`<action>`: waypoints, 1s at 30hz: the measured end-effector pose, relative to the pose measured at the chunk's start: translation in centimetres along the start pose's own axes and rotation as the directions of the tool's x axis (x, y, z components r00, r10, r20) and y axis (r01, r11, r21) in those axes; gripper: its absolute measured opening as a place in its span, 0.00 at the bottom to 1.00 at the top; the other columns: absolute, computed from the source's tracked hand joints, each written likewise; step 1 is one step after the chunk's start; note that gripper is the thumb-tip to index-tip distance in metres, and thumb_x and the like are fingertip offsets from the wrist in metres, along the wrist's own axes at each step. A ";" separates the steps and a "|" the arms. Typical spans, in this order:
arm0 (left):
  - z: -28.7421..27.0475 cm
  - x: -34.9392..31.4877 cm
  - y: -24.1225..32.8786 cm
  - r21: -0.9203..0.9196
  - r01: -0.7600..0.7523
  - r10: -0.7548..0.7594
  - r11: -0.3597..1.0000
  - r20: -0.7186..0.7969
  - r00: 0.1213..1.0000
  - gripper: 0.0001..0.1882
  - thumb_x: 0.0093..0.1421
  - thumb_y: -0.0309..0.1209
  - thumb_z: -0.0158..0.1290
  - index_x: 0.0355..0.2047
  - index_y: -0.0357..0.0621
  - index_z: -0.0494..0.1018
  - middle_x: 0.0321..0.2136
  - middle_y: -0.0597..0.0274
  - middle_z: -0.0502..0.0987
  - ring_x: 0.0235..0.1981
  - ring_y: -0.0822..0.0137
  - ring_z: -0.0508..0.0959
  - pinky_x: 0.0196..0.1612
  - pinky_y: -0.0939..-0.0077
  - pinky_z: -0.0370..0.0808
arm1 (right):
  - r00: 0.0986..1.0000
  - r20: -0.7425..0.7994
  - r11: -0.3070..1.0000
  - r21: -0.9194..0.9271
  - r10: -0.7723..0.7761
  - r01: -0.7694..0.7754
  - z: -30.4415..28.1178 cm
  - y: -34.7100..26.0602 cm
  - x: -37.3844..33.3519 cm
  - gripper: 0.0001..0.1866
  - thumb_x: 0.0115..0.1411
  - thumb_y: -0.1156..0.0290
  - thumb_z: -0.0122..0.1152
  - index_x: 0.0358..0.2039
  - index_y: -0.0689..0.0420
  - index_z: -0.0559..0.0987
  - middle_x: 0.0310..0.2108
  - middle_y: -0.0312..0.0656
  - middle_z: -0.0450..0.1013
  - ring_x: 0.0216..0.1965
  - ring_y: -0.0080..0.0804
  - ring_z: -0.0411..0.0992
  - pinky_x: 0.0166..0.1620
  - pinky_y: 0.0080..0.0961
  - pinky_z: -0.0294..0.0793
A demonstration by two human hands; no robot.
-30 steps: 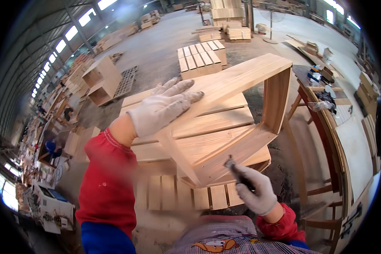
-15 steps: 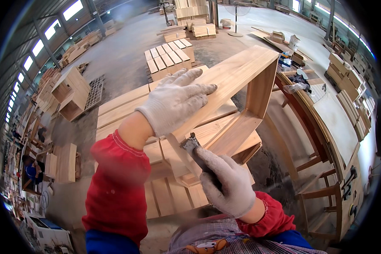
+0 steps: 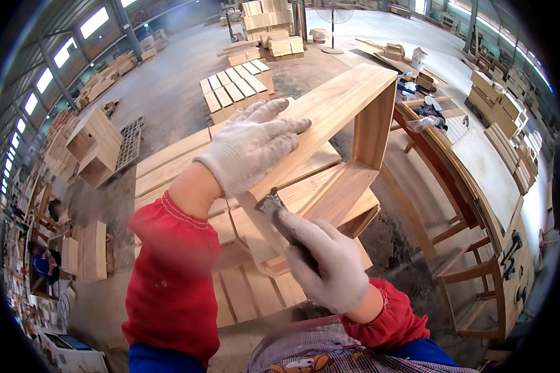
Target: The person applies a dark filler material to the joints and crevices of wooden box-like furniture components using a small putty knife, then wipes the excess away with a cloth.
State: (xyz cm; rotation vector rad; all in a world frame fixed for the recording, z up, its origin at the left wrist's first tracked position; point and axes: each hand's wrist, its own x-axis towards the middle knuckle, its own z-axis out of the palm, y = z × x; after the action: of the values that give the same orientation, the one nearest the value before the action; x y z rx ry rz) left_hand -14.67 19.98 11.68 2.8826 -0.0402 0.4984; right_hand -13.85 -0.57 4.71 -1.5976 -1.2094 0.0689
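Gloves of white knit cover both hands: the left hand (image 3: 253, 145) lies spread, fingers flat, on the upper board of an open box frame of pale planed wood (image 3: 348, 124), which rests tilted on a stack of pale wooden slats (image 3: 168, 165). The right hand (image 3: 326, 261) is closed around a small dark-handled scraper with a grey blade (image 3: 272, 205), whose tip touches the frame's near edge. A long wooden workbench with red-brown legs (image 3: 479, 180) stands just right of the stack.

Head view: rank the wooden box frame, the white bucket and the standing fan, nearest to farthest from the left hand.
1. Wooden box frame: directly under the left hand.
2. White bucket: upper right, beyond the workbench.
3. Standing fan: top centre, far back on the floor.
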 end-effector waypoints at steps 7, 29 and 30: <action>-0.1 0.0 -0.3 -0.011 -0.035 0.035 0.999 -0.004 0.999 0.20 0.62 0.41 0.39 0.52 0.56 0.70 0.59 0.47 0.59 0.61 0.52 0.56 0.63 0.65 0.50 | 1.000 0.022 1.000 0.025 0.017 -0.017 -0.6 -0.1 0.2 0.25 0.51 0.78 0.54 0.52 0.52 0.70 0.27 0.48 0.69 0.26 0.46 0.71 0.29 0.34 0.71; -0.3 0.2 -2.6 -0.049 -0.089 0.091 0.995 0.024 0.996 0.20 0.64 0.41 0.40 0.53 0.47 0.69 0.58 0.48 0.60 0.60 0.54 0.60 0.61 0.68 0.57 | 0.969 0.187 0.923 0.319 0.161 -0.215 -2.7 1.5 -1.7 0.21 0.58 0.78 0.48 0.53 0.64 0.66 0.34 0.47 0.73 0.29 0.28 0.73 0.32 0.24 0.73; -0.3 0.6 -3.2 -0.118 -0.071 0.075 0.990 0.028 0.997 0.21 0.65 0.42 0.40 0.53 0.48 0.69 0.59 0.49 0.60 0.59 0.55 0.60 0.61 0.68 0.58 | 0.939 0.232 0.813 0.474 0.255 -0.338 -2.8 2.3 -2.6 0.21 0.59 0.78 0.46 0.54 0.64 0.64 0.34 0.46 0.73 0.29 0.27 0.72 0.32 0.23 0.73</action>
State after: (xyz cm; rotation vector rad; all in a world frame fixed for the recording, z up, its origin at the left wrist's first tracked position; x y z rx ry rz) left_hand -14.02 23.17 11.51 2.7824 -0.1751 0.4464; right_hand -11.97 -4.14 2.81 -1.3053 -0.9395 0.6800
